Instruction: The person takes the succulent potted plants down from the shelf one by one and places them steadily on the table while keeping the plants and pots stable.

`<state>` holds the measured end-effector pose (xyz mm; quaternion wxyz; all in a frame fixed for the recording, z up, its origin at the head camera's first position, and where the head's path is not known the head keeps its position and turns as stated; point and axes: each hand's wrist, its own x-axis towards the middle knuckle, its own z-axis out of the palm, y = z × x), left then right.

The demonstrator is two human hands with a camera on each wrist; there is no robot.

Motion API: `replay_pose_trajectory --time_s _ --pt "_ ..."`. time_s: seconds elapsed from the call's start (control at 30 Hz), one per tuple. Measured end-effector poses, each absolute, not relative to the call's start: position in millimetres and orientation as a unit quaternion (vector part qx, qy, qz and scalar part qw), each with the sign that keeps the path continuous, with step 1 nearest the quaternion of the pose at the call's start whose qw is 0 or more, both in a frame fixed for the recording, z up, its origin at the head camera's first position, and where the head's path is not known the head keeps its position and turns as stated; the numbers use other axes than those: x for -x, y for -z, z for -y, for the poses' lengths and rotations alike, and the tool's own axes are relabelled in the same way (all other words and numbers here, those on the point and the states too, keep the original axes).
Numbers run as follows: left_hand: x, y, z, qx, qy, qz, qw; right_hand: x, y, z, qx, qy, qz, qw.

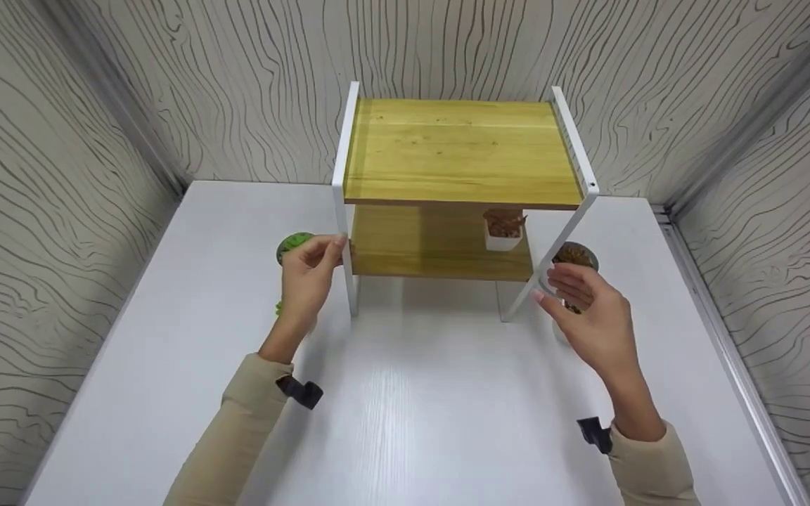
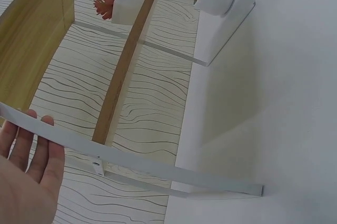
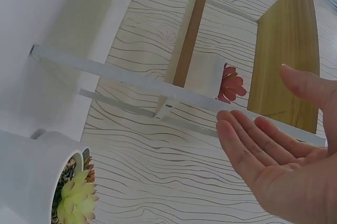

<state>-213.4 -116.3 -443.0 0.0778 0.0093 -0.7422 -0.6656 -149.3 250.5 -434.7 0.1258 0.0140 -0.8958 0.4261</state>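
A two-tier shelf rack with wooden boards (image 1: 461,151) and white metal side frames stands on the white table. My left hand (image 1: 309,274) is at its left front post (image 2: 126,156), thumb on the near side and fingertips showing past the post's far edge; it pinches the post about level with the lower board (image 1: 440,242). On the other side, my right hand (image 1: 598,323) is beside the right front post (image 1: 565,235), fingers extended and thumb spread apart, nothing in its grasp. A reddish succulent in a square white pot (image 1: 503,235) stands on the lower board's right part.
Left of the rack, a green plant (image 1: 295,243) is partly hidden by my left hand. To the right are a brownish potted plant (image 1: 576,256) and a yellow-green succulent (image 3: 78,198) in a white pot, close to my right hand. Wood-patterned walls (image 1: 440,42) enclose the table.
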Motion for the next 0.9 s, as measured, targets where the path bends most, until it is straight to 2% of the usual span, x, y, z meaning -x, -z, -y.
replay_pose_trajectory --time_s 0.73,0.9 --pt "213 445 113 -0.021 0.667 0.739 0.09 165 432 -210 -0.014 -0.468 0.874 0.131" --pt "223 461 116 -0.019 0.668 0.739 0.086 168 431 -206 -0.019 -0.471 0.871 0.138"
